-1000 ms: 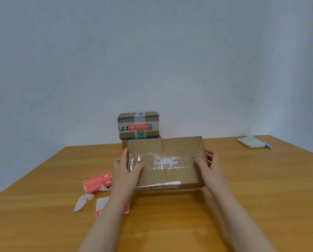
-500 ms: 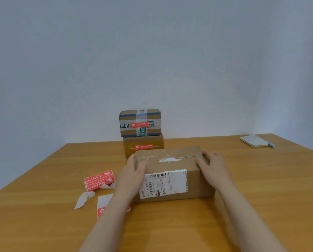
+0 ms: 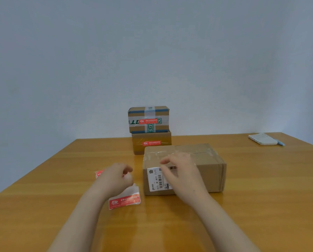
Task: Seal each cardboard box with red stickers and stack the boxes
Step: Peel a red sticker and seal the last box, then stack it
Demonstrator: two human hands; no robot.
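Note:
A brown cardboard box [image 3: 204, 168] lies on the wooden table [image 3: 261, 188], clear tape along its top seam and a white shipping label on its near face. My right hand [image 3: 181, 173] hovers in front of that label, fingers loosely bent, holding nothing. To the left of the box, my left hand [image 3: 115, 179] is curled and pinches the top of a red sticker strip [image 3: 124, 200], whose lower end droops onto the table. A red sticker roll [image 3: 99, 173] peeks out behind my left hand. Behind the box, two sealed boxes are stacked, the upper [image 3: 148, 120] on the lower [image 3: 151, 145], each bearing a red sticker.
A white notebook [image 3: 263, 139] with a blue pen [image 3: 280, 143] beside it lies at the far right of the table. A plain grey wall stands behind the table's far edge.
Both hands have let go of the box, which now rests on the table with its label facing me. My left hand moved left and picked up the sticker strip; my right hand drifted leftward in front of the box.

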